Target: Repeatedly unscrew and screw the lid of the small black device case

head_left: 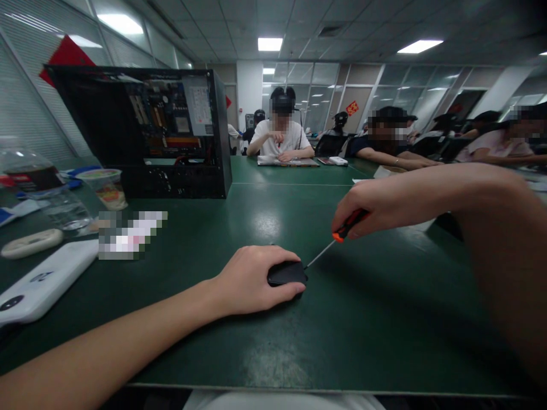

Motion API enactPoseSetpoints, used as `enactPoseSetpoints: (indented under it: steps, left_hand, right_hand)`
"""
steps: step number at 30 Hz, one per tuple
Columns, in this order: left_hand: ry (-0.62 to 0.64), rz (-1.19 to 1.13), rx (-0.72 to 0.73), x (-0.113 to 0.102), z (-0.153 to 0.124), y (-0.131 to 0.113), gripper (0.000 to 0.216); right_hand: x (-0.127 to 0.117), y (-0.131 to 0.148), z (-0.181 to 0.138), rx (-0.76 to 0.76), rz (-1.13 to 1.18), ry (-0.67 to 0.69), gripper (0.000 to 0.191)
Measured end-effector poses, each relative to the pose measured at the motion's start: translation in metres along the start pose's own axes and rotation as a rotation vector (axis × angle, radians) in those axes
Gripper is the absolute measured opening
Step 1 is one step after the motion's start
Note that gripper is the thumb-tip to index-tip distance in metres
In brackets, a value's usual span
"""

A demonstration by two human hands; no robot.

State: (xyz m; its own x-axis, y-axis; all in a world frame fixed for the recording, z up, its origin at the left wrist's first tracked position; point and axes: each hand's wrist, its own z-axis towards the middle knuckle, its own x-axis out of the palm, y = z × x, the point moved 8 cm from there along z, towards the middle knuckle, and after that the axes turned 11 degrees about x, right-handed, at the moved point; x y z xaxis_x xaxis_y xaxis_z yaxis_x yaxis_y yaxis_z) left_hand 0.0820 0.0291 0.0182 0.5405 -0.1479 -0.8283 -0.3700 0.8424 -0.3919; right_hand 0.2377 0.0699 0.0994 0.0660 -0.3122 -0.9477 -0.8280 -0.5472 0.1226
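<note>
A big black computer case (128, 131) stands at 10 o'clock from the small black box (287, 274). At 9 o'clock, the left hand (252, 279) holds the box on the green table (213, 353). At 2 o'clock, an orange-and-black screwdriver (341, 234), tip at the box's end, sits tight in the right hand (362, 202).

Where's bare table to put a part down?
Bare tabletop lies right of the left hand, between screwdriver and near edge; another patch separates that hand from the computer case. Table's left is crowded: white phone, bottle, cup.
</note>
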Motion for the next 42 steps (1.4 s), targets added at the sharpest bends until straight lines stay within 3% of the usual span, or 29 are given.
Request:
enactPoseSetpoints:
  steps: [6,12,31,37,42]
  left_hand:
    - [0.0,0.012,0.0,0.001,0.001,0.001,0.039]
    - [0.031,0.041,-0.005,0.003,0.0,0.001,0.04]
    - [0.032,-0.01,-0.057,0.001,-0.001,0.003,0.039]
    - [0.022,-0.011,-0.072,0.001,0.001,0.003,0.04]
    - [0.042,-0.008,-0.101,0.002,0.001,0.005,0.043]
  right_hand:
    - [-0.007,-0.004,-0.001,0.026,0.047,-0.036,0.026]
    - [-0.001,-0.013,0.006,0.083,0.015,0.125,0.037]
    - [-0.005,-0.018,0.01,0.135,-0.019,0.081,0.032]
    - [-0.001,-0.007,0.014,0.049,0.009,0.127,0.035]
    - [0.0,-0.015,0.025,-0.013,0.059,0.124,0.037]
